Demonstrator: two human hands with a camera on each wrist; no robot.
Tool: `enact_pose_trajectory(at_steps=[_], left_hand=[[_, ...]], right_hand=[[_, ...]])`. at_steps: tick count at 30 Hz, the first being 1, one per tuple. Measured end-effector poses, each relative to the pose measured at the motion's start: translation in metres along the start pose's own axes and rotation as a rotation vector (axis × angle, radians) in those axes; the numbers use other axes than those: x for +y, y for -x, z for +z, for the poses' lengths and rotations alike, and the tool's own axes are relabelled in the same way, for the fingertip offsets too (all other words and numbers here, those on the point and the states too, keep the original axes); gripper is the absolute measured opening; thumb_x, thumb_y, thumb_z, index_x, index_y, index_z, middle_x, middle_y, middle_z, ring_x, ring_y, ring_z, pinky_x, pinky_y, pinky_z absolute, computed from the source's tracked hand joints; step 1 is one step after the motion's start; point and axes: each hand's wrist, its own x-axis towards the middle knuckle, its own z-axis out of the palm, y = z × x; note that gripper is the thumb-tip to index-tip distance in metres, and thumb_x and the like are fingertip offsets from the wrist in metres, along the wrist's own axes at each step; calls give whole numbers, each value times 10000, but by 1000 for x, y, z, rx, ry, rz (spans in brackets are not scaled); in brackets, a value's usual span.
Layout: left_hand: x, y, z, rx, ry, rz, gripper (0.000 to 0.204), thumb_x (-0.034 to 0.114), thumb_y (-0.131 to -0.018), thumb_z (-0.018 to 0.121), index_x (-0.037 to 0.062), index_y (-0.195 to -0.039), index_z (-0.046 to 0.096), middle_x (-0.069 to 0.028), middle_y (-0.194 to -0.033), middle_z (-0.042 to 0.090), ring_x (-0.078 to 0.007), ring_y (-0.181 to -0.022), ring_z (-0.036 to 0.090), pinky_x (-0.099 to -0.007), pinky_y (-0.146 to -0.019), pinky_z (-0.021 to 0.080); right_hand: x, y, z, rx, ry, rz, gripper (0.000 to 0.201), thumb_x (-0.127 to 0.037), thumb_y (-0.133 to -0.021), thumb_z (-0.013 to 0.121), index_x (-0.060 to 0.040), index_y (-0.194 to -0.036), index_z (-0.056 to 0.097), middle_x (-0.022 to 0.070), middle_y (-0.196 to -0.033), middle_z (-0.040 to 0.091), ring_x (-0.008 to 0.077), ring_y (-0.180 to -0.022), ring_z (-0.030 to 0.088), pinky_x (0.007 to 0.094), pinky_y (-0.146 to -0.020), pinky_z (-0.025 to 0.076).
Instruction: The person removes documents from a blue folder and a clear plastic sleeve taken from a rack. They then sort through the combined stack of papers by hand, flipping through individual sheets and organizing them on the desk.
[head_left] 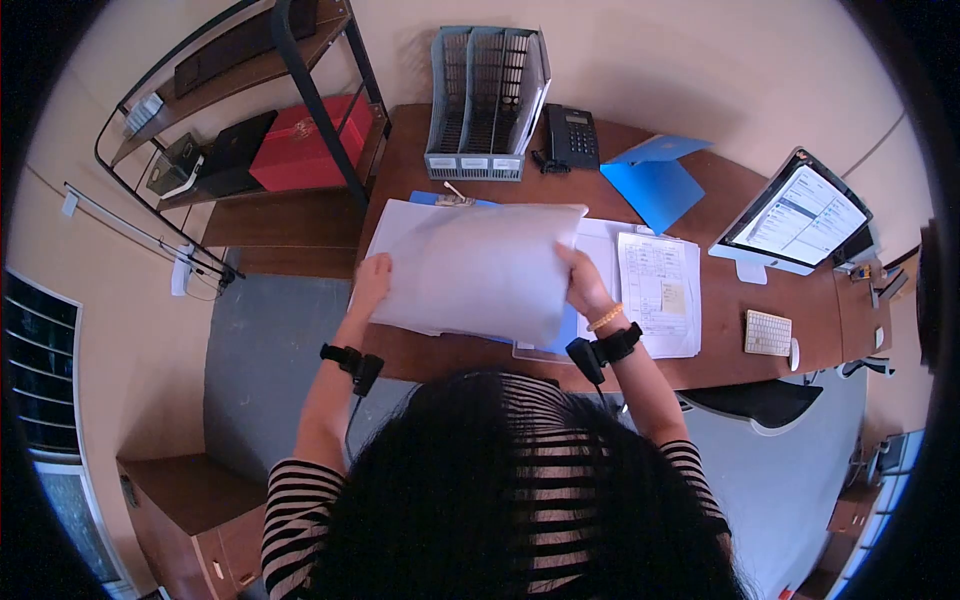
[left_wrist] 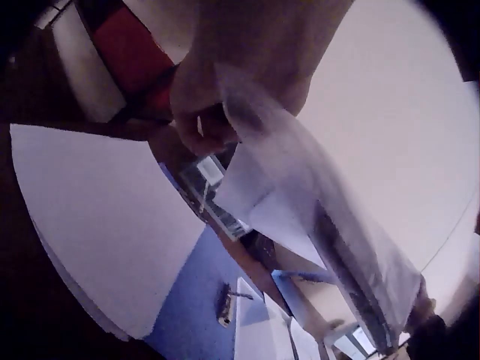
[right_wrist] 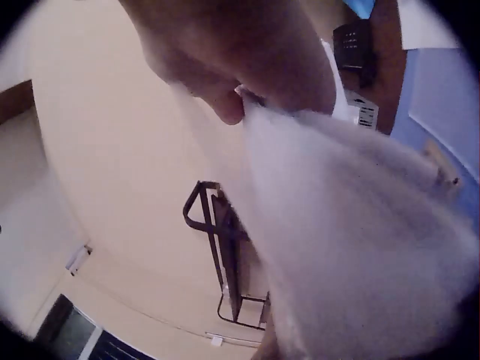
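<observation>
Both hands hold a bundle of thin white paper sheets (head_left: pixel 480 265) up over the desk. My left hand (head_left: pixel 373 285) grips its left edge, and my right hand (head_left: pixel 588 283) pinches its right edge between thumb and fingers. The sheets bow and look partly see-through in the right wrist view, hanging below the right hand (right_wrist: pixel 240 60). Under them lies a blue clip folder (head_left: pixel 425 198) with a metal clip (head_left: pixel 456 200), mostly hidden. In the left wrist view a white paper stack (left_wrist: pixel 97 217) lies by the blue folder (left_wrist: pixel 199 300).
To the right lie a printed form (head_left: pixel 650 285) and a standing blue folder (head_left: pixel 655 190). Behind are a grey file rack (head_left: pixel 475 165) and a black telephone (head_left: pixel 572 138). A monitor (head_left: pixel 795 215) and keyboard (head_left: pixel 768 333) stand far right; a shelf with a red box (head_left: pixel 310 145) stands left.
</observation>
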Motion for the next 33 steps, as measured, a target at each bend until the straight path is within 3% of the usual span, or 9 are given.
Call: enact_pose_trajectory(at_steps=[13, 19, 21, 24, 25, 28, 29, 31, 33], left_hand=[[-68, 2, -61, 24, -105, -244, 322, 254, -820, 397, -8, -691, 533, -160, -668, 554, -313, -661, 540, -363, -599, 407], [-103, 20, -43, -86, -338, -322, 334, 305, -785, 451, 18, -940, 527, -202, -875, 559, -342, -840, 534, -388, -726, 413], [-99, 22, -35, -79, -360, -506, 391, 292, -784, 460, 5, -1050, 458, -213, -957, 533, -352, -893, 508, -401, -782, 390], [-109, 24, -25, 34, -387, -197, 412, 289, -780, 474, -11, -1060, 446, -207, -1003, 516, -347, -937, 488, -393, -813, 373], [-112, 18, -19, 35, -388, -200, 412, 289, -780, 474, -11, -1060, 446, -207, -1003, 516, -347, -937, 488, -393, -813, 373], [-101, -14, -2, -289, 75, -253, 399, 305, -796, 455, 11, -1066, 455, -147, -1017, 526, -309, -950, 483, -372, -809, 375], [-80, -19, 2, -382, 229, -250, 397, 321, -809, 432, 24, -1071, 459, -124, -1025, 526, -299, -945, 484, -378, -804, 376], [3, -23, -7, -479, 479, -498, 461, 407, -835, 346, 48, -1106, 447, -106, -1053, 510, -273, -940, 478, -413, -792, 372], [40, -27, -7, -669, 800, -510, 587, 521, -824, 255, 64, -1161, 405, -123, -1105, 479, -262, -974, 470, -452, -804, 362]], right_hand=[[-63, 47, -61, 275, 533, -254, 247, -188, -827, 462, 46, -868, 532, 32, -732, 561, 67, -610, 500, 199, -535, 403], [-64, 58, -82, 459, 594, -363, 245, -173, -830, 460, 56, -885, 528, 47, -776, 555, 73, -658, 489, 208, -565, 398], [-64, 62, -84, 467, 569, -380, 239, -168, -830, 461, 55, -882, 529, 51, -790, 555, 81, -679, 491, 217, -582, 400], [-62, 66, -79, 416, 755, -381, 244, -171, -830, 466, 55, -899, 527, 48, -761, 561, 79, -660, 492, 230, -571, 403], [-62, 66, -73, 413, 755, -380, 244, -171, -830, 466, 55, -899, 527, 48, -761, 561, 79, -660, 492, 230, -571, 403], [-66, 69, -42, 285, 977, -377, 228, -162, -828, 465, 41, -913, 524, 82, -687, 563, 96, -614, 499, 255, -559, 408], [-71, 73, -24, 191, 1124, -417, 209, -145, -818, 474, 35, -910, 525, 112, -665, 556, 138, -591, 512, 269, -558, 410], [-80, 78, 0, 33, 1347, -421, 181, -92, -777, 503, 9, -926, 527, 188, -720, 548, 285, -620, 541, 318, -586, 427], [-79, 72, 4, -44, 1417, -528, 204, -87, -760, 516, 5, -941, 525, 187, -762, 553, 308, -655, 539, 333, -602, 432]])
